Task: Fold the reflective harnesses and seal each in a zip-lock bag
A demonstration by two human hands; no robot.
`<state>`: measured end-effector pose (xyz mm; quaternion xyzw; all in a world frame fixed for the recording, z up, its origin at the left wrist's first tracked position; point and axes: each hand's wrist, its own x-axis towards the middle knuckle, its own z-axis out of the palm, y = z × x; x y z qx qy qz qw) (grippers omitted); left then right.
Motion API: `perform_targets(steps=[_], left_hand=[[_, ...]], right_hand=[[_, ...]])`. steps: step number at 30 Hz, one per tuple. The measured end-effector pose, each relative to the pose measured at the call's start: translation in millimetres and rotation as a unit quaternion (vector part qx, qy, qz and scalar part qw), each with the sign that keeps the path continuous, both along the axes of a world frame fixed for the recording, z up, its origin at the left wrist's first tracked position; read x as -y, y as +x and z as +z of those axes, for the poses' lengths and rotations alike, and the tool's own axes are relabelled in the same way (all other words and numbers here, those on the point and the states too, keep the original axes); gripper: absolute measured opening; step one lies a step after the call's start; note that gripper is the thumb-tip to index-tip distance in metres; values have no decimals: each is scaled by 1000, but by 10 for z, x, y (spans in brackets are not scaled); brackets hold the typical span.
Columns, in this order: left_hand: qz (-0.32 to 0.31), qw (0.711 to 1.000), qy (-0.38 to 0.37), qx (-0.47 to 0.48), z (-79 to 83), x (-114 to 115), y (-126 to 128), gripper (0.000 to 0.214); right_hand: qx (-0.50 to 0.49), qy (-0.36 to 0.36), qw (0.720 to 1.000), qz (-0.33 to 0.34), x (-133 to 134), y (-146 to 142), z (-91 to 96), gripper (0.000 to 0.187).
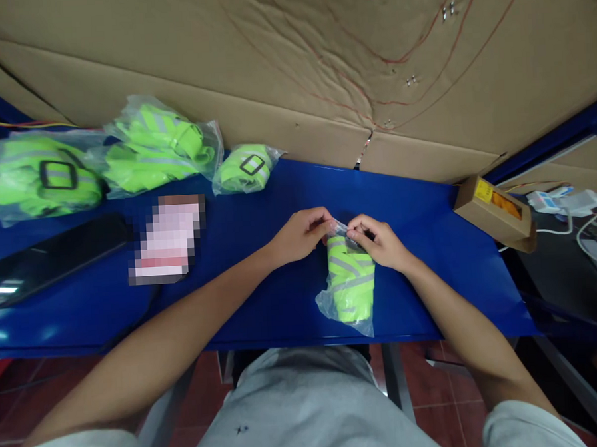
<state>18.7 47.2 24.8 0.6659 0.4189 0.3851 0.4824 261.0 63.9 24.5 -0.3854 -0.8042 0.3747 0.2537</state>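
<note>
A clear plastic bag (327, 305) lies on the blue table in front of me, with a rolled neon-yellow reflective strap (352, 281) with grey stripes inside it. My left hand (304, 233) pinches the left end of the bag's far edge between thumb and fingers. At the right end of that same edge, my right hand (378, 239) is closed on the plastic too. The edge stretches between both hands, a short gap apart. Whether the bag's mouth is sealed I cannot tell.
Three clear bags of neon-yellow reflective straps, a large one (48, 176), a middle one (154, 147) and a small one (245, 167), sit along the back left. Nearer lie a black case (55, 256) and a blurred-out phone (168, 240). A cardboard box (495, 213) stands at the right.
</note>
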Motion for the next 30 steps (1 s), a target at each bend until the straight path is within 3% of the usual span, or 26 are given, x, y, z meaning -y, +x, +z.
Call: perform_targets(steps=[4, 7, 11, 16, 26, 30], left_hand=[[11, 1000, -5, 25, -10, 19, 49, 24], [69, 996, -8, 57, -3, 8, 41, 25], [137, 986, 24, 88, 12, -13, 5, 27], [153, 984, 16, 88, -4, -30, -5, 27], [155, 983, 64, 70, 55, -12, -8, 26], [193, 976, 65, 77, 48, -41, -38, 26]], right_hand=[[0, 17, 1000, -23, -18, 8, -20, 30], [4, 54, 997, -51, -46, 32, -10, 32], [9, 80, 996, -42, -92, 64, 19, 35], [20, 144, 989, -37, -90, 44, 38, 35], [2, 117, 992, -57, -70, 37, 14, 36], [1, 107, 992, -69, -121, 62, -36, 34]])
